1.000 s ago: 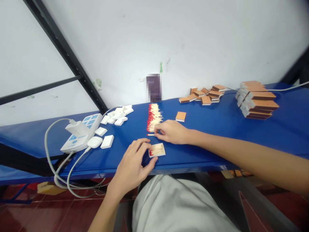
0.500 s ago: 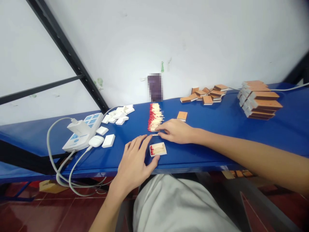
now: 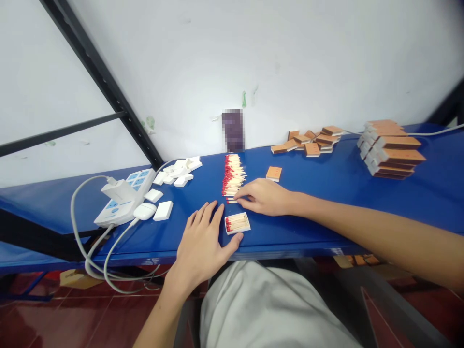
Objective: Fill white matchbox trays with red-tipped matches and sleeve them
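Note:
A long pile of red-headed matches (image 3: 234, 176) lies on the blue table, heads to the left. At the pile's near end my right hand (image 3: 263, 195) pinches a few matches (image 3: 231, 200) by their plain ends, thumb and forefinger together. Just in front sits a white matchbox tray (image 3: 248, 229) with a layer of matches inside, heads left. My left hand (image 3: 203, 241) rests open on the table left of the tray, fingers spread, its thumb by the tray's near edge. A single orange matchbox (image 3: 273, 173) lies beyond my right hand.
White trays (image 3: 179, 169) lie heaped at the left, beside a power strip (image 3: 145, 180) with cables and a white earbud case (image 3: 144, 211). Orange matchboxes (image 3: 311, 149) are scattered at the back right, near a stack of matchboxes (image 3: 395, 154). A pixelated dark object (image 3: 233, 130) leans on the wall.
My left forefinger has drawn back from the matches at my right fingertips, and their red heads now show. My right hand has stayed nearly in place.

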### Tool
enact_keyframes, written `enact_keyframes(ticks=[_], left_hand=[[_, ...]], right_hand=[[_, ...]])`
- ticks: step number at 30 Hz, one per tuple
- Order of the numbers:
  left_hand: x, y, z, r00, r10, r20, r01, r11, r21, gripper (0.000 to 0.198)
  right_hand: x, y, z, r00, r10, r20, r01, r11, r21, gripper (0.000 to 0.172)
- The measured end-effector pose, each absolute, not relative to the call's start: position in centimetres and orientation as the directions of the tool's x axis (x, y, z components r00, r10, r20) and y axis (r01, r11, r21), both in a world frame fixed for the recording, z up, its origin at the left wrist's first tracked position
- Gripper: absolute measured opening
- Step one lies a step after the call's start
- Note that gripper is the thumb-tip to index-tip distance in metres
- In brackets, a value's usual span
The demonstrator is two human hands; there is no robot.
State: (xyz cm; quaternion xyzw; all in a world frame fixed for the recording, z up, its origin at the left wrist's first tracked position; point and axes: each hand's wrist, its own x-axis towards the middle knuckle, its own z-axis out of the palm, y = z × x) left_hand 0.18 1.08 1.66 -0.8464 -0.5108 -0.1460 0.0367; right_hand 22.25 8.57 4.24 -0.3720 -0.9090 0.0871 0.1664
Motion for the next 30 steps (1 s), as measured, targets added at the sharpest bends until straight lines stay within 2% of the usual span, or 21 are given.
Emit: enact_keyframes(ticks=[9, 17, 30], left_hand=[[0.21, 1.04, 1.77, 0.427, 0.872, 0.24, 0.891, -0.451, 0.053, 0.069], [0.19, 0.94, 1.8, 0.433, 0.866, 0.25, 0.891, -0.452, 0.024, 0.068], [0.15, 0.93, 1.83, 0.429, 0.874, 0.23, 0.896, -0.444, 0.015, 0.069]], right_hand=[[22.16, 8.48, 4.3, -0.694, 0.671, 0.261, 0.606, 0.74, -0.291, 0.025], [22.12, 8.8, 3.91, -0.626, 0.733, 0.264, 0.688, 0.679, -0.254, 0.028], [22.05, 8.86, 3.59, -0.643, 0.726, 0.245, 0.684, 0.688, -0.243, 0.034]])
